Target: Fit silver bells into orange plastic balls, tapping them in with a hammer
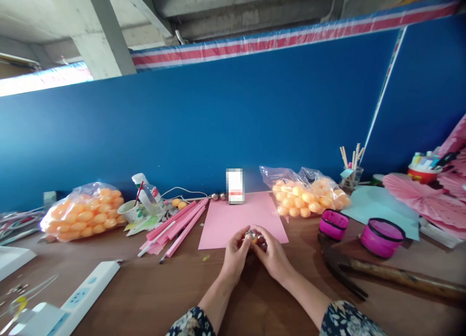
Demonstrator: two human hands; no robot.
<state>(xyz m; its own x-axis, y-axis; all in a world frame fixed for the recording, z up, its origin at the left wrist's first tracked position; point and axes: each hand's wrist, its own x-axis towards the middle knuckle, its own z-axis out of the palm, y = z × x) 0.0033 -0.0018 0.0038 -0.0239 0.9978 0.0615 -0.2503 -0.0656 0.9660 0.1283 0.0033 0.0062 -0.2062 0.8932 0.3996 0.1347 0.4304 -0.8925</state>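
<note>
A small, shiny silver ball-like piece (249, 234), with a bit of orange showing just beside it, sits between the fingertips of the two hands, near the middle of the brown wooden table (174, 297) and at the near edge of a flat pink paper sheet (218, 229). The left hand (235, 254) is curled almost closed, thumb and fingers pinching the piece from the left; the right hand (270, 252) meets it from the right, fingers bent and narrowly spaced around the same spot, though the fingers partly hide what each one grips. At the far edge of the sheet stands an upright white item (236, 186), blurred out, with shiny silver balls (218, 196) just to its left. Left of the sheet lie long pink paper strips (184, 225), and farther left a clear plastic bag of orange balls (85, 214). Far right of the sheet is another such bag (304, 196); nearer on the right lie two magenta bands with black edging (382, 239) and a wooden-handled hammer (400, 277). A white power strip (87, 290) lies near left.
</note>
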